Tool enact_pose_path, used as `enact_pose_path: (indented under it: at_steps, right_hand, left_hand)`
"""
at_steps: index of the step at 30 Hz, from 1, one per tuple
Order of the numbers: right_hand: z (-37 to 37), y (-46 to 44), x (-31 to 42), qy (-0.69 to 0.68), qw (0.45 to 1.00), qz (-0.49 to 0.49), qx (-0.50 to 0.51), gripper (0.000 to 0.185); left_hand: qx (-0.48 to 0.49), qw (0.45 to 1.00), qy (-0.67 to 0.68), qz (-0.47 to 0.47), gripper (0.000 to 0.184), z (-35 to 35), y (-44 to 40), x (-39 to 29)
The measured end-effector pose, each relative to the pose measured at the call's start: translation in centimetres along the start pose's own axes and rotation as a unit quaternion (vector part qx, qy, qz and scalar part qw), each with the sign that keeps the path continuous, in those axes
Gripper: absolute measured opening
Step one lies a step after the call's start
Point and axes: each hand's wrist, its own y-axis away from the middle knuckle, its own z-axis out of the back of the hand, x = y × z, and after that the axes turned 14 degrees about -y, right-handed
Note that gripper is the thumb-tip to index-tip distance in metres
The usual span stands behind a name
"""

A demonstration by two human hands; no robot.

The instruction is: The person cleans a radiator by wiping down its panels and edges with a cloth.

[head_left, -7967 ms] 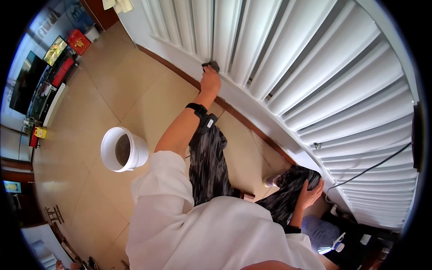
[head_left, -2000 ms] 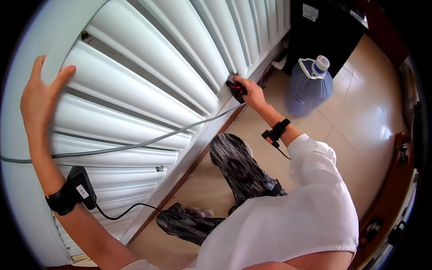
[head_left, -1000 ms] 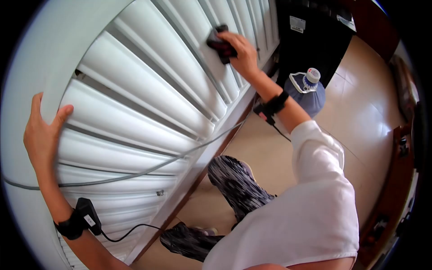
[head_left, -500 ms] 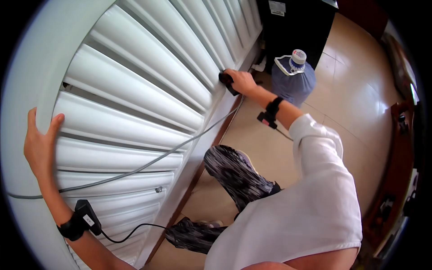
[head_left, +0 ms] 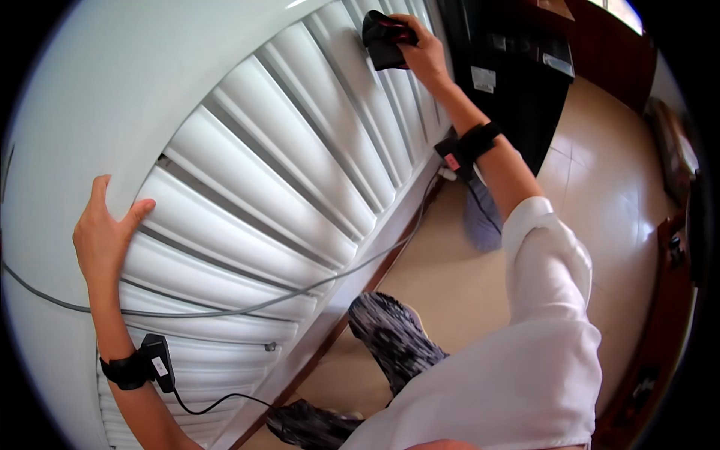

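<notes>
Along the curved outer edge of the white slatted panel (head_left: 247, 184), the left hand (head_left: 101, 240) lies against the smooth border, fingers spread and thumb stretched toward the slat ends. A wide stretch of slats separates it from the right hand (head_left: 427, 60), whose fingers pinch a dark, folded cloth (head_left: 385, 45) over the slats near their upper ends; whether the cloth touches them, I cannot tell. The right forearm passes close in front of the black cabinet (head_left: 514, 109), so that side is tight, while tiled floor (head_left: 600, 180) stretches beyond the sleeve. Half a second ago the cloth was down at the lower ends of the slats; it has since risen, and the forearm now hides the top of the bluish bottle (head_left: 482, 217). A grey cable (head_left: 262, 305) droops across the glossy slats, and brown skirting (head_left: 326, 337) meets the beige floor beneath.
</notes>
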Motion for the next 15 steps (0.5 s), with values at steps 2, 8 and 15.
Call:
enact_pose_path:
  at_steps: [2,8,15]
  right_hand:
    - [-1.6,0.1,0.7,0.025,0.999,0.026,-0.015,0.05]
    - [-2.8,6.4,-3.6,0.073,0.996,0.043,-0.03,0.056]
    - [0.2,15.6,-5.6,0.1,0.993,-0.056,0.01,0.058]
  left_hand:
    - [-0.003,1.0,0.02,-0.009,0.069,0.0,0.2,0.2]
    - [0.016,0.999,0.034,0.008,0.063,0.7,0.9,-0.5]
    - [-0.019,0.999,-0.036,0.003,0.068,-3.2,0.6,3.1]
